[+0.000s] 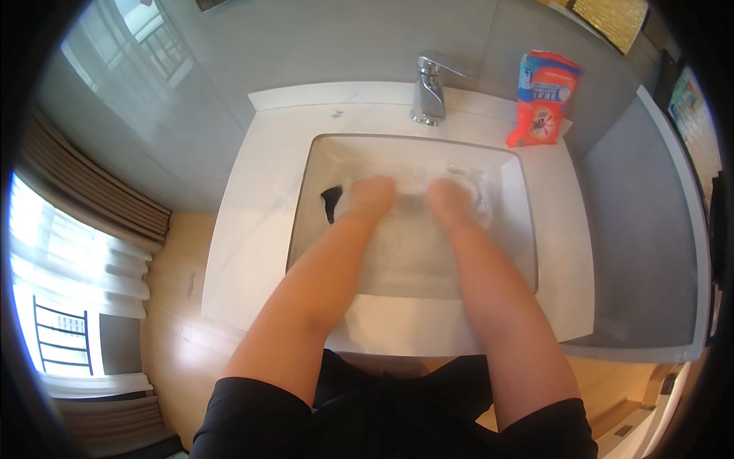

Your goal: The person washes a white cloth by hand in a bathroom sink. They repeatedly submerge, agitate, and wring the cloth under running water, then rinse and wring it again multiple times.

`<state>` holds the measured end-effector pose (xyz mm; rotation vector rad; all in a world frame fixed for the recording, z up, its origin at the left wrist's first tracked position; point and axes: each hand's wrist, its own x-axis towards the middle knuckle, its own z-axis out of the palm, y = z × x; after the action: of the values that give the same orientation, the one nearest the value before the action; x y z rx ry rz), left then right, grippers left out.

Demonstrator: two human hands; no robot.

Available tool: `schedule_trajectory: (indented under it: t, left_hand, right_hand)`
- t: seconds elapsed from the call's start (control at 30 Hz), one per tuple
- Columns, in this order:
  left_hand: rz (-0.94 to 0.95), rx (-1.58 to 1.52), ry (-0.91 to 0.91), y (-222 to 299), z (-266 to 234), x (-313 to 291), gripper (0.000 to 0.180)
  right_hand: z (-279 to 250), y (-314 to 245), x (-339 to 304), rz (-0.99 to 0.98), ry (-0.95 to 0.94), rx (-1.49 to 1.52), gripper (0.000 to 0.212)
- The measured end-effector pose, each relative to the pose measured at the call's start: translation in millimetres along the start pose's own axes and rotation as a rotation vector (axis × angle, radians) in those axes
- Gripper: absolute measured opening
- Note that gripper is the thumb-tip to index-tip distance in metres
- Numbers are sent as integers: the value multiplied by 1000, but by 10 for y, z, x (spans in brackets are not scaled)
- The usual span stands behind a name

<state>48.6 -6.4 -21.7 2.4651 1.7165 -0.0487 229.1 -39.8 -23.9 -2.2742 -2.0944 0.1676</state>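
Both my hands are down in a white sink [417, 140] that holds cloudy, sudsy water [409, 260]. My left hand [373, 196] is curled into a fist, its fingertips hidden below the surface. A dark scrap that looks like wet cloth [331, 202] shows just left of it. Close by on the right, my right hand [449, 200] is also closed, knuckles up. Pale foam and something whitish [480, 187] surround it, too blurred to name. Whatever the two fists grip lies under the water.
A chrome faucet [430, 96] stands behind the basin. On the white counter [256, 199], at the back right, is a red and blue detergent pouch [544, 99]. A grey partition [642, 229] rises on the right, with curtains [92, 183] and a window at far left.
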Motion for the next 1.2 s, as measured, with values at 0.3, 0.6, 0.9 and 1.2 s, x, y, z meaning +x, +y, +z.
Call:
schedule_trajectory:
  t: [0.3, 0.6, 0.9, 1.2]
  left_hand:
    - [-180, -193, -34, -204, -176, -101, 24]
    - [-173, -677, 10, -224, -598, -124, 24]
    - [-217, -2171, -217, -93, -869, -651, 38]
    - [66, -1805, -441, -64, -640, -619, 48]
  right_hand:
    - [-214, 298, -60, 334, 23, 133, 24]
    - [-689, 388, -163, 381, 241, 436, 26]
    - [-1061, -121, -612, -132, 9, 1244, 20]
    - [-925, -132, -499, -206, -412, 1999, 35]
